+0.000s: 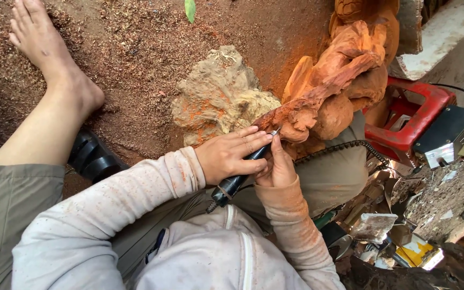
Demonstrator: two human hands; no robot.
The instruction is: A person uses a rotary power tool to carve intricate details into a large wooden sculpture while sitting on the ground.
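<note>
- The orange wood carving (pixel 339 70) is lying across my lap at one o'clock, on sawdust-covered ground (pixel 135 48).
- My left hand (pixel 229 156) is clamping around the black rotary tool (pixel 237 180), its bit touching the carving's lower edge.
- My right hand (pixel 277 166) is pinching the tool near its tip, steadying it.
- The bit could be skidding toward my fingers if my hold loosens.

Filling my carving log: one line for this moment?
left hand: grips rotary tool | right hand: steadies tip | bit on orange wood carving
</note>
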